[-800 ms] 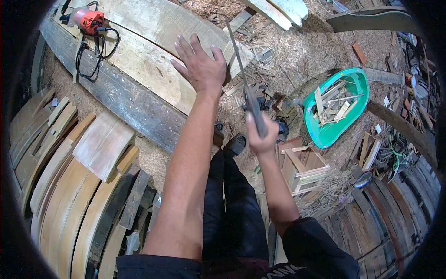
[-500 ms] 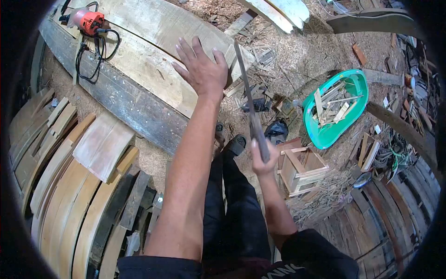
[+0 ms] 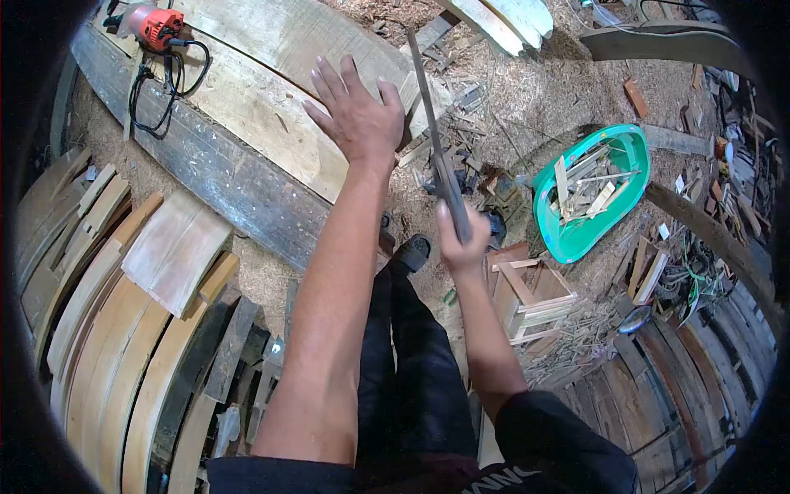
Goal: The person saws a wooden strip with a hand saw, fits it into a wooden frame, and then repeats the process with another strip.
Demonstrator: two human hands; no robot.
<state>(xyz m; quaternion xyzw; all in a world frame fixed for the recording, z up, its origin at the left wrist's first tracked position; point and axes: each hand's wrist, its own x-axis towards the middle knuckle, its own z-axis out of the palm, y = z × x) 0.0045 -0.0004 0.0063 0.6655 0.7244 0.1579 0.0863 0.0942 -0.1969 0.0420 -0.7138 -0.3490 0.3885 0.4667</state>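
My left hand [image 3: 362,123], fingers spread, rests on or just over the right end of the pale wooden boards [image 3: 247,95]. These boards lie on a long, dark, scuffed plank [image 3: 222,193]. My right hand [image 3: 463,240] is wrapped round the near end of a long, narrow, dark tool [image 3: 436,140]. Seen nearly edge-on, it looks like a blade and points up and away past the ends of the boards. Its exact kind is not clear from this angle. The tool's tip is apart from my left hand, to its right.
A red power tool [image 3: 158,30] with a black cord sits on the boards at upper left. A green tub [image 3: 553,240] of wood scraps stands at right, near a small wooden crate [image 3: 539,309]. Curved wooden pieces [image 3: 107,362] are stacked at left. Shavings cover the ground.
My right hand has moved up and slightly left with the long tool, farther from my body. My left hand stays in nearly the same place on the boards.
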